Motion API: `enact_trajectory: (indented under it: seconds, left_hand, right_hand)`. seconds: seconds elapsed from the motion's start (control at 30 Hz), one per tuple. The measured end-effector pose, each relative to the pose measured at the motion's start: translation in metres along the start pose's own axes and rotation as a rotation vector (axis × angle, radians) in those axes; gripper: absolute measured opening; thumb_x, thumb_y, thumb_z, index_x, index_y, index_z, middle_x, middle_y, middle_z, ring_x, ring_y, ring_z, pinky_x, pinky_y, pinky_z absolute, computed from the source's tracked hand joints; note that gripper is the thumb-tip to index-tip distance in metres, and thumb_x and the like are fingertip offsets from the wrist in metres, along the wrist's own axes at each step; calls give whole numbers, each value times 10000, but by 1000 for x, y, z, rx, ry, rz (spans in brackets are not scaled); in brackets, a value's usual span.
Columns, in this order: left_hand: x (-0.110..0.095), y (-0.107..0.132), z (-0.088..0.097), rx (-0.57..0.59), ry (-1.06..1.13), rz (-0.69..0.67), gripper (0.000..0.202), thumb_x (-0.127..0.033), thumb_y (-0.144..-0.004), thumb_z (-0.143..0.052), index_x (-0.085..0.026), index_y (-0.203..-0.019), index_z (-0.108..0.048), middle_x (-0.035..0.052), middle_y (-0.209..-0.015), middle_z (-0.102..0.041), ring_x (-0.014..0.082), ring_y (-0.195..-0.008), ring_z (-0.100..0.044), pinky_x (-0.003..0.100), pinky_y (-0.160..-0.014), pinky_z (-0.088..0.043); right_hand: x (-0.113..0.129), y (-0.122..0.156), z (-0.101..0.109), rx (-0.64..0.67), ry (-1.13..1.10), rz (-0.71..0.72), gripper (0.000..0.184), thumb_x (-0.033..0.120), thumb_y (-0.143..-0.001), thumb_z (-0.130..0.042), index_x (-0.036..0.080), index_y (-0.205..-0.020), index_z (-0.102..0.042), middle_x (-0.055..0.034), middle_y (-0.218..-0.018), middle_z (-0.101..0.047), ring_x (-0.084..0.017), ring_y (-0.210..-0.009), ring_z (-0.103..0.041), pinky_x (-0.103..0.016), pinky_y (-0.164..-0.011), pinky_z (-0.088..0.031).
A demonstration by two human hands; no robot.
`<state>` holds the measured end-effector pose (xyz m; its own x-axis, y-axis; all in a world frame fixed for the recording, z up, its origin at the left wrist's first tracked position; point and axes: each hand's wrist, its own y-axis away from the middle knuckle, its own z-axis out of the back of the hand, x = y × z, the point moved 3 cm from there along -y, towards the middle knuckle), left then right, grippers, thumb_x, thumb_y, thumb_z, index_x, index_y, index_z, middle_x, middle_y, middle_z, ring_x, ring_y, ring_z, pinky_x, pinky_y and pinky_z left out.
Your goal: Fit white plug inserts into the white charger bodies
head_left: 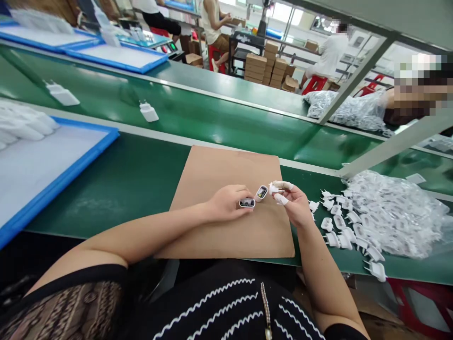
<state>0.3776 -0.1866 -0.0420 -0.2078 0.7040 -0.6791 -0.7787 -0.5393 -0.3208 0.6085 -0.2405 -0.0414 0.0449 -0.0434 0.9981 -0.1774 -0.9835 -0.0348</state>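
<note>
My left hand (228,202) is curled over a brown cardboard sheet (226,236) and grips a white charger body (247,203) with its open end toward me. A second charger body (262,192) sits between my two hands, at my left fingertips. My right hand (292,204), with white finger cots on the thumb and forefinger, pinches a small white plug cap (273,189) right beside that second body.
Loose white plug caps (341,229) lie to the right beside a clear bag of more (392,212). Two chargers (148,112) ride the green conveyor belt (212,118). A blue-edged white tray (42,165) lies at left. Other people sit beyond, near stacked cartons (264,68).
</note>
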Motion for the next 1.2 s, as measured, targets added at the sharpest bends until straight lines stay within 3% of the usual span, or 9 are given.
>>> enact_trajectory:
  seconds: [0.13,0.23,0.33,0.5,0.73,0.9,1.07,1.2]
  left_hand:
    - [19,9,-15,28,115,18,511,-477,-793,-842,-205,-1193,-675,88,-1097,-696,257,-1012,-654,367,-893,-522]
    - [31,9,-15,-17,183,-19,329,-426,-834,-799,-193,-1049,-711,89,-1036,-693,242,-966,-657,352,-868,-528]
    - [32,9,-17,-41,184,-25,203,-388,-876,-742,-197,-944,-724,82,-966,-689,230,-920,-660,346,-853,-532]
    - [32,8,-19,-37,190,-12,190,-389,-876,-740,-200,-884,-734,73,-921,-679,223,-880,-656,350,-846,-532]
    - [35,8,-20,-53,177,-26,155,-326,-842,-758,-179,-815,-714,74,-925,-682,219,-855,-656,350,-827,-513]
    - [34,8,-21,-52,186,-27,128,-296,-850,-746,-176,-821,-714,67,-926,-686,208,-844,-652,339,-814,-504]
    - [32,9,-22,-46,224,-12,151,-317,-852,-751,-174,-818,-715,58,-915,-674,193,-833,-639,313,-775,-488]
    - [31,11,-19,-47,269,18,172,-330,-862,-734,-176,-792,-709,52,-911,-651,182,-833,-623,297,-751,-477]
  right_hand:
    - [9,8,-13,46,231,95,253,408,-729,-875,263,-908,-773,-50,-959,-761,-213,-827,-691,-395,-785,-575]
    - [20,20,-29,82,569,281,151,390,-858,-780,282,-963,-779,-41,-935,-752,-213,-827,-686,-398,-820,-565]
    - [29,30,-48,137,881,472,165,323,-944,-682,291,-1079,-772,-57,-1003,-752,-232,-921,-702,-370,-822,-551]
    - [29,33,-65,183,1161,571,204,270,-978,-628,257,-1134,-758,-70,-969,-741,-219,-856,-703,-303,-688,-499]
    - [32,32,-75,217,1336,692,195,297,-1008,-576,224,-1013,-756,-51,-780,-655,-190,-676,-574,-310,-586,-374]
    - [35,32,-82,200,1409,696,225,206,-960,-573,218,-776,-702,-37,-707,-610,-166,-617,-508,-310,-550,-308]
    - [31,33,-84,189,1396,585,201,111,-849,-589,228,-912,-740,-26,-779,-644,-167,-679,-549,-283,-585,-331]
    - [28,37,-83,140,1455,600,193,68,-812,-592,221,-841,-705,-31,-772,-631,-182,-701,-549,-305,-625,-327]
